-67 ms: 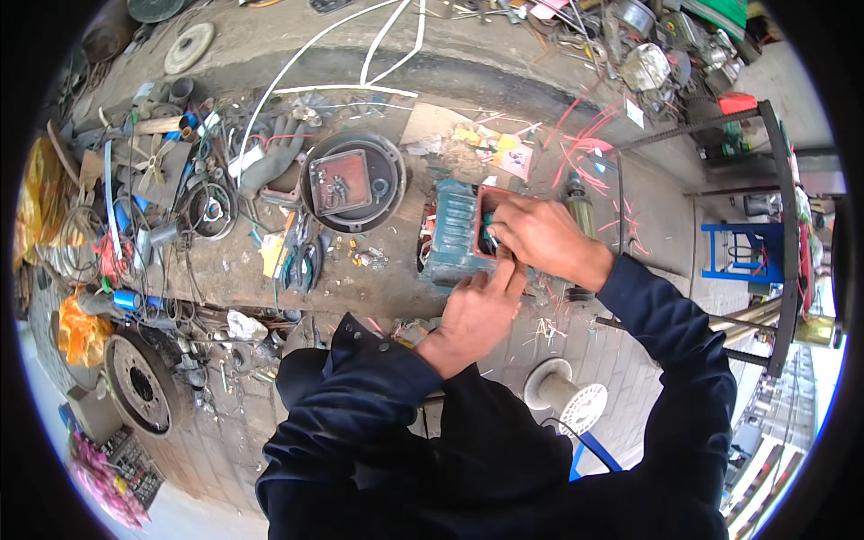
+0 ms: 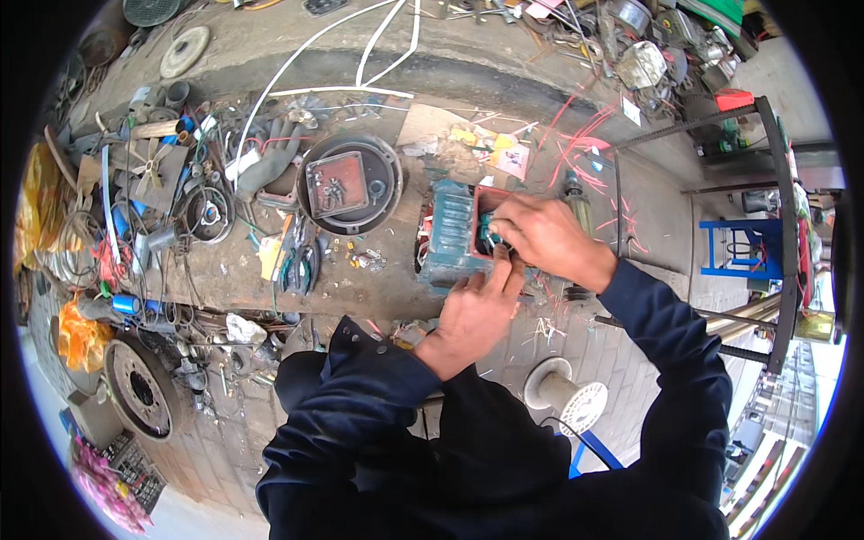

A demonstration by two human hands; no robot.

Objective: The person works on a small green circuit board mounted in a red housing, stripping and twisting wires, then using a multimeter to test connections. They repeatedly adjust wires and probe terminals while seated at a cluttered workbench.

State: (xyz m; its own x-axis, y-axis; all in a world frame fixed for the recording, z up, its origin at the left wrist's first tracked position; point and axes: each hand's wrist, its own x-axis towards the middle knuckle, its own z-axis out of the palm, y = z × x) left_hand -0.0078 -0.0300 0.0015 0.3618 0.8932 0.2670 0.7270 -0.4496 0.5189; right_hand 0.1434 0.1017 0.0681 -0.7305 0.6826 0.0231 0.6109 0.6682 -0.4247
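Note:
A blue-green motor housing (image 2: 450, 225) with cooling ribs lies on the bench in front of me. On its right side is a red-rimmed terminal box (image 2: 487, 193) with dark green parts inside. My right hand (image 2: 553, 238) reaches over this box from the right, fingertips pinched together at its opening. Just below, my left hand (image 2: 475, 317) has its fingers bent up to the box's lower edge, close to the right fingertips. What the fingers grip is too small and too covered to make out. Red wires show at the housing's left end.
Left of the motor, a round metal cover (image 2: 360, 216) holds a red square lid (image 2: 337, 184) with bolts on it. Pliers (image 2: 310, 261) and small fittings (image 2: 366, 258) lie nearby. A metal frame (image 2: 781, 234) stands right; a wire spool (image 2: 567, 396) sits on the floor below.
The right fingertips have shifted very slightly at the terminal box. The whole view has drifted a little; otherwise both hands keep their places.

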